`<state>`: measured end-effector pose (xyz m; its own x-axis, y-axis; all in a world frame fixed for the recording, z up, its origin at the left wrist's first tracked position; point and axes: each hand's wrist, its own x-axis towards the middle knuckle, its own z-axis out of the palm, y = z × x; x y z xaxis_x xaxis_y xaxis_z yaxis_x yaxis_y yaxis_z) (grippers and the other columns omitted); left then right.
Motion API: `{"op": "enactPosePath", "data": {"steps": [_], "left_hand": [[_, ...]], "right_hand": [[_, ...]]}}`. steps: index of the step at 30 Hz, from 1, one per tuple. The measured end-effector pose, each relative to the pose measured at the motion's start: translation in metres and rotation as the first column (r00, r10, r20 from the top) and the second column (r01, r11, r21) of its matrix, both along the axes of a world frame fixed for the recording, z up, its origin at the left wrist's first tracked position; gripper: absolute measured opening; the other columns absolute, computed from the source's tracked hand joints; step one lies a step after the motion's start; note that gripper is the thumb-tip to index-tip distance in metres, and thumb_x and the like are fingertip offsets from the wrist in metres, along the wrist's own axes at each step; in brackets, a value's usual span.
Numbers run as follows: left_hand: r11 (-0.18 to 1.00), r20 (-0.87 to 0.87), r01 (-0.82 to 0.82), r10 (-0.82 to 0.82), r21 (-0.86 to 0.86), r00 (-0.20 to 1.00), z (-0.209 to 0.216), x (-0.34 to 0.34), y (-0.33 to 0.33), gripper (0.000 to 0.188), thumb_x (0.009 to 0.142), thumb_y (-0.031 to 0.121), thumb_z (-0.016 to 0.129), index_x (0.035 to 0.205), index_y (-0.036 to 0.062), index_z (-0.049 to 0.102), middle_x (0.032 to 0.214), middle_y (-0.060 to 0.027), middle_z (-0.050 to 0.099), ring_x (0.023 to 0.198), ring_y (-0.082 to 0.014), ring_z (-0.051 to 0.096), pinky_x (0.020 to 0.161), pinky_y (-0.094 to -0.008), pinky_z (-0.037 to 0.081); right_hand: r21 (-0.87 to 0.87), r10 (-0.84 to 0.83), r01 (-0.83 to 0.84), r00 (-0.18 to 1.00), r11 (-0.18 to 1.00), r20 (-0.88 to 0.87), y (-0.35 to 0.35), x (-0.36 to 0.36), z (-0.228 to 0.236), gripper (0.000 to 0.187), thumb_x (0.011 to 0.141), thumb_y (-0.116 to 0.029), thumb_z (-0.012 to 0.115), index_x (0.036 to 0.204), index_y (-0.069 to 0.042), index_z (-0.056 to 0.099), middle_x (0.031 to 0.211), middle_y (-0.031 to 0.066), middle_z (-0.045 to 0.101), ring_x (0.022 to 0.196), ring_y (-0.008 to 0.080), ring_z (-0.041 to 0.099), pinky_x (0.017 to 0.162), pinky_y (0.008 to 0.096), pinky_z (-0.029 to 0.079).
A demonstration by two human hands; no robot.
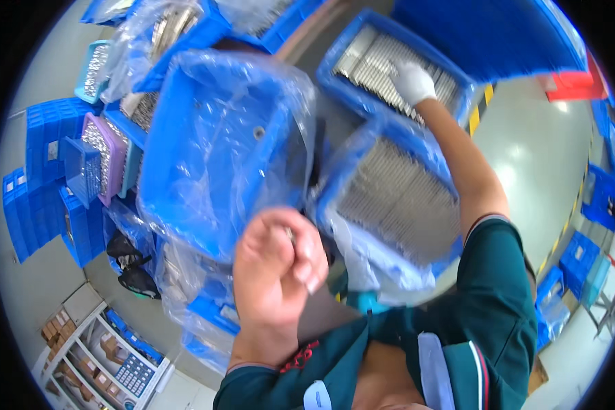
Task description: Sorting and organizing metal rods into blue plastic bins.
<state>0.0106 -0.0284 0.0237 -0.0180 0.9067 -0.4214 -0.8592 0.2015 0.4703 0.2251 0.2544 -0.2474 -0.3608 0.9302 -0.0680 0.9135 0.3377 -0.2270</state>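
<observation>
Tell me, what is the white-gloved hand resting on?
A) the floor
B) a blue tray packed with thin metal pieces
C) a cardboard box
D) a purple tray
B: the gloved right hand lies on rows of thin metal pieces in a blue tray.

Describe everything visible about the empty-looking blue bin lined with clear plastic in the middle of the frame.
The blue bin is a rectangular plastic crate, tilted with its open side toward the camera. A crinkled clear plastic bag lines it and spills over its rim. Its inside looks nearly bare, apart from a small round spot on the floor panel. It sits among other blue bins, beside a tray of metal rods. The left hand, bare and curled closed, overlaps its lower edge; whether they touch is unclear.
</observation>
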Motion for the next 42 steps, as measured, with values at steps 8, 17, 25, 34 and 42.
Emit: {"op": "enactPosePath", "data": {"steps": [8, 17, 25, 34, 42], "left_hand": [[0.993, 0.02, 0.026, -0.028, 0.112, 0.999, 0.0, 0.007, -0.005, 0.02, 0.093, 0.019, 0.051, 0.101, 0.0001, 0.054, 0.078, -0.0063, 0.051, 0.062, -0.0118, 0.045, 0.052, -0.024, 0.04], [0.988, 0.014, 0.015, -0.018, 0.154, 1.0, -0.013, 0.018, -0.01, 0.019, 0.089, 0.017, 0.059, 0.097, 0.0002, 0.057, 0.079, -0.0052, 0.054, 0.06, -0.0105, 0.046, 0.053, -0.0232, 0.041], [0.984, 0.042, -0.036, 0.03, 0.172, 0.999, -0.016, -0.003, -0.018, 0.019, 0.088, 0.018, 0.06, 0.096, 0.0006, 0.058, 0.078, -0.0051, 0.055, 0.059, -0.0103, 0.046, 0.053, -0.023, 0.041], [0.982, 0.071, -0.09, 0.079, 0.168, 0.994, -0.014, -0.02, -0.023, 0.021, 0.088, 0.02, 0.06, 0.095, 0.0009, 0.058, 0.078, -0.0048, 0.055, 0.059, -0.0101, 0.045, 0.053, -0.0228, 0.041], [0.97, 0.085, -0.086, 0.068, 0.227, 0.994, -0.006, -0.013, -0.016, 0.02, 0.087, 0.02, 0.061, 0.094, 0.0013, 0.058, 0.078, -0.005, 0.056, 0.061, -0.0101, 0.046, 0.053, -0.0231, 0.04]], "right_hand": [[0.103, -0.215, 0.344, 0.765, 0.933, -0.607, -0.118, 0.047, 0.104, 0.022, 0.082, -0.025, 0.057, 0.095, -0.009, 0.065, 0.088, 0.0128, 0.065, 0.084, 0.0285, 0.063, 0.076, 0.0333, 0.049], [-0.688, -0.68, 0.523, 0.731, 0.502, 0.06, -0.262, 0.059, 0.003, 0.06, 0.072, -0.05, 0.059, 0.097, 0.004, 0.065, 0.095, 0.0248, 0.063, 0.096, 0.0331, 0.062, 0.085, 0.0374, 0.047], [-0.418, -0.874, 0.87, 0.397, 0.261, 0.28, -0.262, -0.039, 0.031, 0.036, 0.068, -0.022, 0.07, 0.099, -0.004, 0.066, 0.107, 0.0141, 0.063, 0.102, 0.0244, 0.061, 0.082, 0.0318, 0.051], [-0.279, -0.887, 0.915, 0.367, 0.291, 0.279, -0.259, -0.039, 0.004, 0.035, 0.066, -0.024, 0.065, 0.094, -0.003, 0.068, 0.101, 0.0177, 0.065, 0.098, 0.0275, 0.063, 0.081, 0.0339, 0.051], [-0.508, -0.71, 0.643, 0.699, 0.574, 0.083, -0.254, 0.05, -0.033, 0.022, 0.077, -0.019, 0.056, 0.085, -0.001, 0.066, 0.078, 0.0173, 0.066, 0.078, 0.0306, 0.066, 0.068, 0.039, 0.052]]}}
